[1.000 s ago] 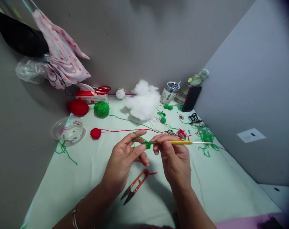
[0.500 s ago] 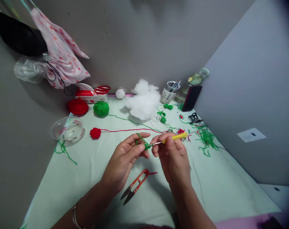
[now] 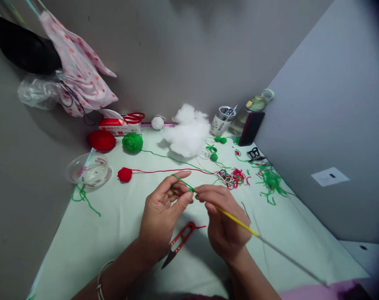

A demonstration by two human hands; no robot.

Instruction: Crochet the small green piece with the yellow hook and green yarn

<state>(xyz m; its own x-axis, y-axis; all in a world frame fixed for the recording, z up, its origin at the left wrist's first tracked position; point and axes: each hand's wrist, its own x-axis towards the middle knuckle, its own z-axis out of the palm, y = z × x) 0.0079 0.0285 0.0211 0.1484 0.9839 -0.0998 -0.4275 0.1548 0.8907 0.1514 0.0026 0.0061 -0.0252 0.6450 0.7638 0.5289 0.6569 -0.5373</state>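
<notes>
Between thumb and fingers, my left hand [image 3: 160, 214] pinches a small piece of green yarn work [image 3: 192, 190]. A green strand [image 3: 183, 182] runs from it up over my raised left index finger. My right hand [image 3: 227, 221] is closed around a crochet hook [image 3: 241, 223] with a yellow grip, its long metal end pointing down to the right, away from the yarn. My right fingertips meet the green work beside my left thumb. Below the hands lie orange-red thread snips [image 3: 183, 237], partly covered by my left hand, with a short red thread at their loop.
Behind are a green yarn ball [image 3: 132, 143], red yarn balls [image 3: 124, 174], white stuffing [image 3: 189, 133], a pen cup [image 3: 223, 121] and a phone [image 3: 252, 129]. Yarn scraps [image 3: 272, 181] lie right. A clear plastic bowl [image 3: 72, 173] sits at the left edge.
The hook has come away from the green work and swung round, its metal end now pointing down right. My right fingertips have moved onto the work. My left hand has tilted slightly.
</notes>
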